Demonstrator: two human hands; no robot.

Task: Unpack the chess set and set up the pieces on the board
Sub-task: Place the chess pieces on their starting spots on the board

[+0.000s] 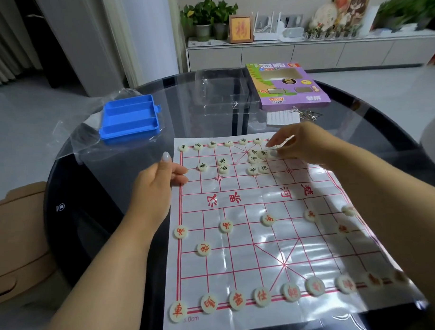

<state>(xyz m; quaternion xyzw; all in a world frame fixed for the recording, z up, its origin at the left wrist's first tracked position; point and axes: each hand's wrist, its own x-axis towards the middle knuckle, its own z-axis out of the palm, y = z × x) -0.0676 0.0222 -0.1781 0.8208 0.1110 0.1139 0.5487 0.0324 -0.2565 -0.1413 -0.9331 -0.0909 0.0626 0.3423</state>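
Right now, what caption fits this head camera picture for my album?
Right hand places black-lettered round pieces on the red-lined paper chess board; left hand steadies its edge.

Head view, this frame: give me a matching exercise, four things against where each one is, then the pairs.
Things:
1. blue tray
2. purple box
3. left hand
4. right hand

Places:
A. over the board's far row, fingers at a black-lettered piece
B. on the table's far side, right of the clear plastic insert
C. at the board's left edge
D. on clear plastic wrap, far left of the board

Pairs: 1-D, 2-B, 3-C, 4-A
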